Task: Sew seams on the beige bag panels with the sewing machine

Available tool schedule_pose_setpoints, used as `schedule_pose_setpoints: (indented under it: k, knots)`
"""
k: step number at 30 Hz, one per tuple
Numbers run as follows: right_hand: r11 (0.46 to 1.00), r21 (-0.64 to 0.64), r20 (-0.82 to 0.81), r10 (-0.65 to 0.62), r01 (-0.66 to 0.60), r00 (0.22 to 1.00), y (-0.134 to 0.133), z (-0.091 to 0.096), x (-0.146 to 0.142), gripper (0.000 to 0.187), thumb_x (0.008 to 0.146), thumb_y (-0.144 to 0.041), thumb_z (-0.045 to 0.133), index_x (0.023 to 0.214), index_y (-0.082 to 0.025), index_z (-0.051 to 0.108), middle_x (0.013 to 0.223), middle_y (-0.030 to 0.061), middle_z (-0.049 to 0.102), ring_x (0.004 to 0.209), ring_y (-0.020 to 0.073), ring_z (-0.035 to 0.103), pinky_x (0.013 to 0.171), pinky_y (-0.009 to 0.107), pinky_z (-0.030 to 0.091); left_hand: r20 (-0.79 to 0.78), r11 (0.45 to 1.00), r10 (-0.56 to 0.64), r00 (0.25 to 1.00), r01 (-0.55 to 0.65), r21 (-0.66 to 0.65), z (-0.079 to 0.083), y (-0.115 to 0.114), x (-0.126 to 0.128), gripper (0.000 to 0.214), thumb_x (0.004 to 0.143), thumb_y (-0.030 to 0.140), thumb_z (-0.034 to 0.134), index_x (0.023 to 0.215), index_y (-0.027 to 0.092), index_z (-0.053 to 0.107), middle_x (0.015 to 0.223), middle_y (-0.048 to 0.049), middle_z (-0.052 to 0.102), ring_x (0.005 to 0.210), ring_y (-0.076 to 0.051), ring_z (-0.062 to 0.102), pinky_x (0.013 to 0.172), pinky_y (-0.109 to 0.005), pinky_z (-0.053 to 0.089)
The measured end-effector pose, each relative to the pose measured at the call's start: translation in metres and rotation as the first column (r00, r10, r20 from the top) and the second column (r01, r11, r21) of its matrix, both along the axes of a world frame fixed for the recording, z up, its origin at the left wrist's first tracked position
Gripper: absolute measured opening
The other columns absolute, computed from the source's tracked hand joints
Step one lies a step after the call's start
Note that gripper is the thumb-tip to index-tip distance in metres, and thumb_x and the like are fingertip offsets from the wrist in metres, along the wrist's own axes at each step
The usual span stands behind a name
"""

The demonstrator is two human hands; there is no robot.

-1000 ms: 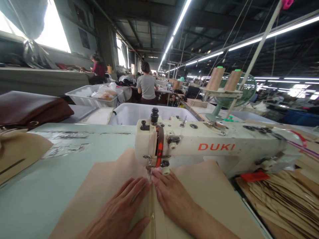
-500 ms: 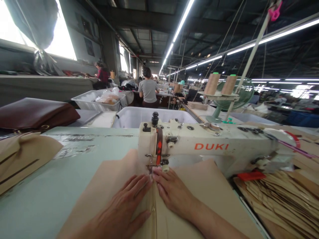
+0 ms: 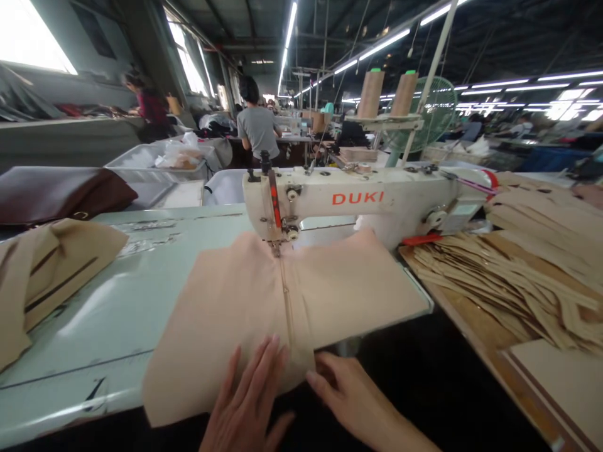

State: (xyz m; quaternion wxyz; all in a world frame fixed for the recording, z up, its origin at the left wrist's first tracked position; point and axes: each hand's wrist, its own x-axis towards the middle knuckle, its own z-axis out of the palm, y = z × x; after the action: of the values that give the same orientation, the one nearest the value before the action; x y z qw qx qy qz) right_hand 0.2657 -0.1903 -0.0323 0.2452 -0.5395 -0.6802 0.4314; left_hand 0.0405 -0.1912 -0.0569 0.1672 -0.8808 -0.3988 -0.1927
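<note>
A beige fabric or leather panel point(image 3: 221, 301) lies under the presser foot point(image 3: 276, 249) of the white sewing machine point(image 3: 315, 194). Down its middle runs a narrow strip point(image 3: 288, 307) with a small shiny piece on it, like a zipper. My left hand point(image 3: 249, 395) rests on the panel's near part, fingers stretched out and thumb apart. At the panel's near edge, just right of the strip, my right hand point(image 3: 348, 389) has its thumb and curled fingers closed on the edge. Its fingertips are partly hidden there.
Beige strips point(image 3: 499, 282) lie piled on a board at right. Folded beige pieces point(image 3: 51, 270) and a brown leather item point(image 3: 61, 194) sit at left. Thread cones point(image 3: 370, 94) stand behind the machine, near a green fan point(image 3: 436, 113). A person in a grey shirt point(image 3: 259, 129) works ahead.
Both hands have drawn back from the needle area to the panel's near edge. My right hand has curled onto that edge. The view has shifted, showing more of the panel and table front.
</note>
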Motion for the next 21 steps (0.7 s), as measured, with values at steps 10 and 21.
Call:
schedule_pose_setpoints:
  k: [10, 21]
  knots:
    - [0.893, 0.449, 0.048, -0.071, 0.042, 0.996, 0.015, 0.036, 0.012, 0.027, 0.102, -0.032, 0.042, 0.09, -0.018, 0.061, 0.089, 0.0059, 0.064, 0.081, 0.0174, 0.06, 0.076, 0.031, 0.048, 0.273, 0.964, 0.047, 0.961, 0.028, -0.266, 0.059, -0.003, -0.003, 0.048, 0.099, 0.021, 0.041, 0.147, 0.027, 0.042, 0.14, 0.0008, 0.058, 0.13, -0.016, 0.053, 0.112, -0.028, 0.041]
    - [0.748, 0.649, 0.048, 0.142, -0.139, 0.989, 0.046, 0.016, -0.01, 0.018, 0.096, -0.018, 0.054, 0.108, -0.021, 0.067, 0.104, 0.0052, 0.063, 0.101, 0.0182, 0.054, 0.089, 0.032, 0.046, 0.467, 0.86, 0.352, 0.811, -0.084, -0.502, 0.133, 0.018, -0.013, 0.049, 0.1, 0.059, 0.035, 0.107, 0.025, 0.069, 0.096, 0.0018, 0.072, 0.081, -0.021, 0.068, 0.073, -0.025, 0.056]
